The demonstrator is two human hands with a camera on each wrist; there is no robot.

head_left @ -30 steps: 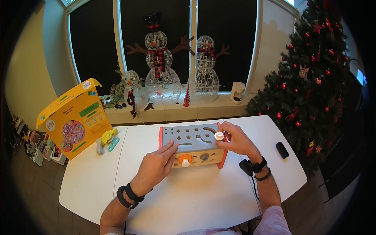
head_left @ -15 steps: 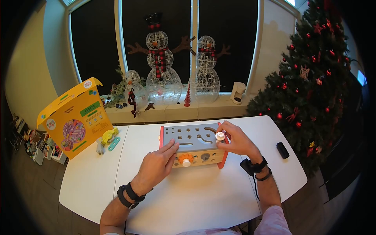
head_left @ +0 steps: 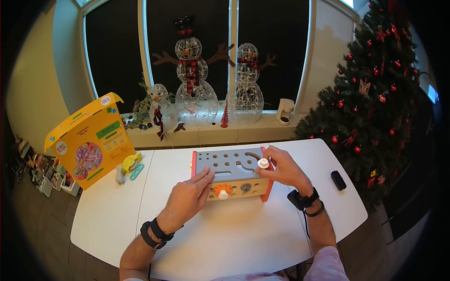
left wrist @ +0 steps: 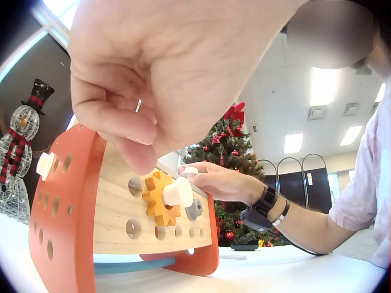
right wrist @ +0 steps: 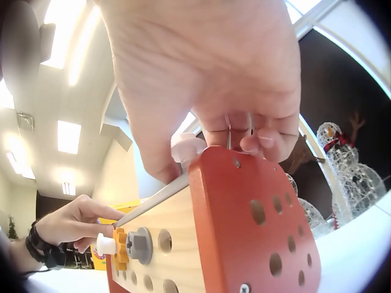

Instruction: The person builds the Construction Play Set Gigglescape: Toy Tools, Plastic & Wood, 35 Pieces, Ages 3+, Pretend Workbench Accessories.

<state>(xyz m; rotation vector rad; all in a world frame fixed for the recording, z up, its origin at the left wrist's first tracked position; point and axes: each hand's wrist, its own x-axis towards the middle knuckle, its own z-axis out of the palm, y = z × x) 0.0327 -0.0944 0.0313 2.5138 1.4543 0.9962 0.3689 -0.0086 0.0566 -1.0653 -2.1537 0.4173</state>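
little has shifted: the right hand (head_left: 286,169) still pinches the peg (head_left: 263,163), the box (head_left: 234,174) sits just under that grip, and leftward the left hand (head_left: 186,191) rests unclasped on it, so work at the peg seems barely advanced.

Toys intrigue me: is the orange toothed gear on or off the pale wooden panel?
On: the gear sits against the panel, a round white peg at its centre.
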